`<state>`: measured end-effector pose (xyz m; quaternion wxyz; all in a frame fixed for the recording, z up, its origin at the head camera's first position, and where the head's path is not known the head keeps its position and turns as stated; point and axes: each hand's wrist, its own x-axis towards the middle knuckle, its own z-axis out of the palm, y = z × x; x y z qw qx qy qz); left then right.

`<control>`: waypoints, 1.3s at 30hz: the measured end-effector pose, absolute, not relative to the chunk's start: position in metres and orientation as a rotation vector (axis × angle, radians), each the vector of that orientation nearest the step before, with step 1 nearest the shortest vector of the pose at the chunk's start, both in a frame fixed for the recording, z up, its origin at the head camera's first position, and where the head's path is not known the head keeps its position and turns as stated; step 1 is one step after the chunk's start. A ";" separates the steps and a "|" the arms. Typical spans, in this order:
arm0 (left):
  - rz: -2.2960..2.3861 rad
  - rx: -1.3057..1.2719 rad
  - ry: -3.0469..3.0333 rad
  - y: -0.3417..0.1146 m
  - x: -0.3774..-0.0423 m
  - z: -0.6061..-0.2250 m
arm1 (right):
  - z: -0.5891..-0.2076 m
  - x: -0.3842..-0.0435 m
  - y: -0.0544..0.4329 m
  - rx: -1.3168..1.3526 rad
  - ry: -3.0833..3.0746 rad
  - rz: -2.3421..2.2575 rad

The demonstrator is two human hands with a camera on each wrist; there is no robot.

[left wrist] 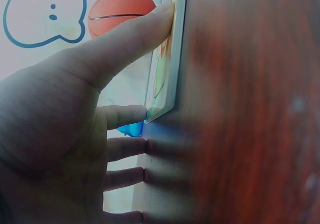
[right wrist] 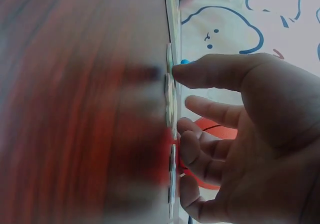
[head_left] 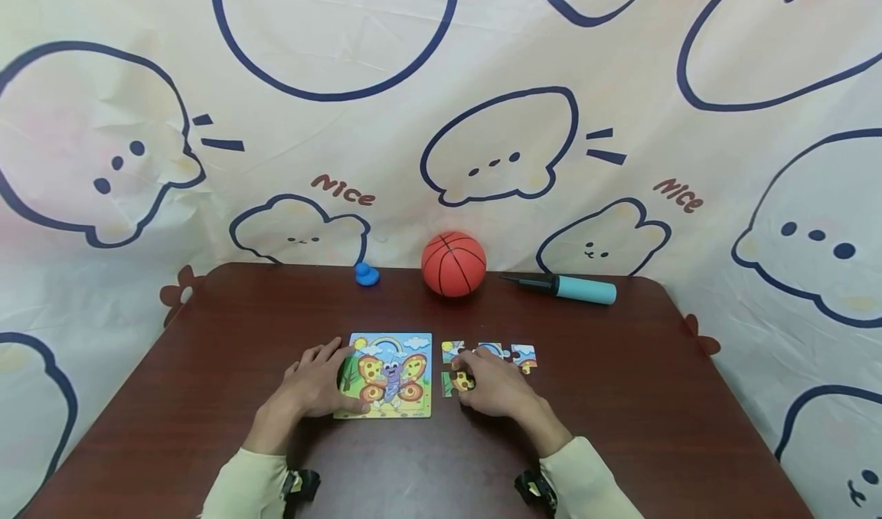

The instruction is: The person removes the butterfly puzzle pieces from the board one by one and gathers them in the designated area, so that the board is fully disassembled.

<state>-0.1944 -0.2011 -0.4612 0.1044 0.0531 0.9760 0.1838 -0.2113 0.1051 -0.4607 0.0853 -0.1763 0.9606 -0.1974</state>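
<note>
A square butterfly puzzle board (head_left: 422,381) lies on the table. My left hand (head_left: 313,381) rests at its left side, thumb on the picture and index fingertip at a corner; the other fingers are spread and straight. To the board's right lie several loose jigsaw pieces, including a sun piece (head_left: 449,347), a rainbow-end piece (head_left: 524,353) and a piece with green and butterfly wing (head_left: 447,385). My right hand (head_left: 494,385) is over these pieces and partly hides them. In the right wrist view, its thumb (right wrist: 210,72) touches a piece, with the other fingers loosely bent and apart from the thumb.
Along the table's back edge stand a small blue rubber duck (head_left: 367,275), a red toy basketball (head_left: 453,265) and a light-blue and black hand pump (head_left: 586,289). Behind the dark wooden table (head_left: 207,396) hangs a pale curtain with cartoon outlines (head_left: 386,144).
</note>
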 end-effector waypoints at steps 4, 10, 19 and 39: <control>0.533 0.151 2.889 -0.202 -0.193 -0.460 | -0.460 -0.214 0.093 -0.534 2.866 -0.657; 0.546 0.177 2.886 -0.199 -0.192 -0.458 | -0.462 -0.216 0.076 -0.546 2.881 -0.634; 0.536 0.154 2.879 -0.198 -0.192 -0.459 | -0.463 -0.222 0.055 -0.597 2.881 -0.581; 0.531 0.141 2.880 -0.200 -0.193 -0.460 | -0.470 -0.232 0.009 -0.742 2.870 -0.471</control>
